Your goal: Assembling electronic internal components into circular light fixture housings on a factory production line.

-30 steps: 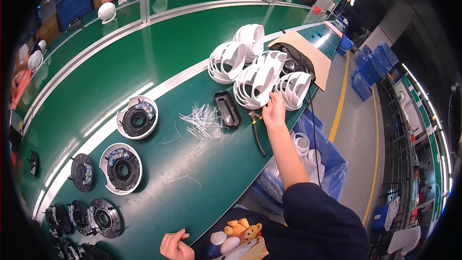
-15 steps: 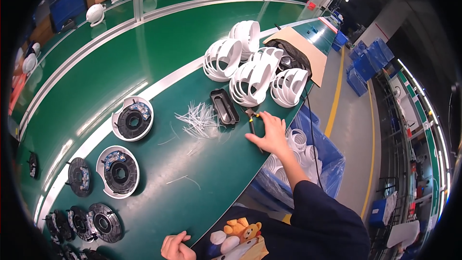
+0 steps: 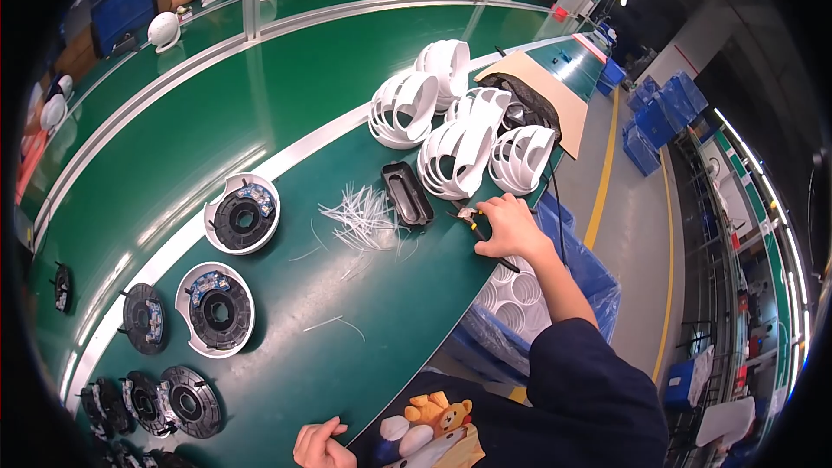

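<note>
The fingers of the right hand [image 3: 507, 227] are curled down over a small pair of cutters with dark and yellow handles [image 3: 475, 224] that lies at the near edge of the green table [image 3: 286, 113]; the grip looks closed on the tool, though it has not left the surface. The left hand [image 3: 321, 444] sits at the very bottom of the view, loosely curled against the table's edge and holding nothing that shows.

Just beyond the cutters lies a loose heap of thin white plastic ties [image 3: 364, 215], beside a black oblong tray [image 3: 407, 193]. Left of these, two white round housings with black discs inside [image 3: 227, 258] stand one behind the other, and bare black discs [image 3: 165, 397] wait in a row at the lower left. Further off, a cluster of white slotted shells [image 3: 459, 134] is piled near a sheet of cardboard [image 3: 555, 95].

By my reading little is finished: only two discs sit in housings, several remain bare, and the ties look untouched. A person sits at the far side
</note>
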{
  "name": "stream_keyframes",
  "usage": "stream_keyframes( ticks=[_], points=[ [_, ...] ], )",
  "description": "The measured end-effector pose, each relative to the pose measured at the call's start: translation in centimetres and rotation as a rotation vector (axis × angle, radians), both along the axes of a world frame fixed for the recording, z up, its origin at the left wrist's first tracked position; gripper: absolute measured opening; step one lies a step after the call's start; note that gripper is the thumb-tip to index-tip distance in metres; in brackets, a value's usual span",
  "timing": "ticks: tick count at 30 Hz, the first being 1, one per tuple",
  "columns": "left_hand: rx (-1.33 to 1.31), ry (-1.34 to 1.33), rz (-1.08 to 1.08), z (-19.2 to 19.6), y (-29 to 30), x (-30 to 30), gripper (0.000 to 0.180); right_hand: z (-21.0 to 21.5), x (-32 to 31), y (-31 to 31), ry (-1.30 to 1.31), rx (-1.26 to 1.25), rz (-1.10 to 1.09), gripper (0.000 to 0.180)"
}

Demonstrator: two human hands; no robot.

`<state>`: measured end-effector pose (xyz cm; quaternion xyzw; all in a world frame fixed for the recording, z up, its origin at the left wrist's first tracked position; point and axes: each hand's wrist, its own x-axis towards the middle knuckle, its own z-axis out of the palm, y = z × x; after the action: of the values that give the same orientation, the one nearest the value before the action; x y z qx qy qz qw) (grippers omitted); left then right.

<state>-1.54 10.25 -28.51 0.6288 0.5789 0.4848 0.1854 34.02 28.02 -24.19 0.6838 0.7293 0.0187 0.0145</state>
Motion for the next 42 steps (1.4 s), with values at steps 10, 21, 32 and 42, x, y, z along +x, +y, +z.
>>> stream_keyframes(
  ticks=[10, 21, 32, 42],
  points=[
    [0.019, -0.001, 0.004, 0.0, -0.1, 0.1, 0.025, 4.2, 0.2, -0.3, -0.147, -0.308, 0.209, 0.059],
    [0.023, 0.001, -0.004, 0.1, -0.1, 0.1, 0.028, 3.6, -6.7, -3.1, 0.269, -0.252, 0.783, 0.061],
    [-0.013, -0.052, 0.107, -1.0, -0.2, 0.9, 0.025, -0.8, -13.1, -2.8, 0.392, -0.161, 0.912, 0.055],
    [-0.048, 0.042, 0.055, -0.2, 0.0, 0.9, 0.03, 1.8, -8.0, -1.6, 0.62, 0.639, 0.704, 0.029]
  ],
)
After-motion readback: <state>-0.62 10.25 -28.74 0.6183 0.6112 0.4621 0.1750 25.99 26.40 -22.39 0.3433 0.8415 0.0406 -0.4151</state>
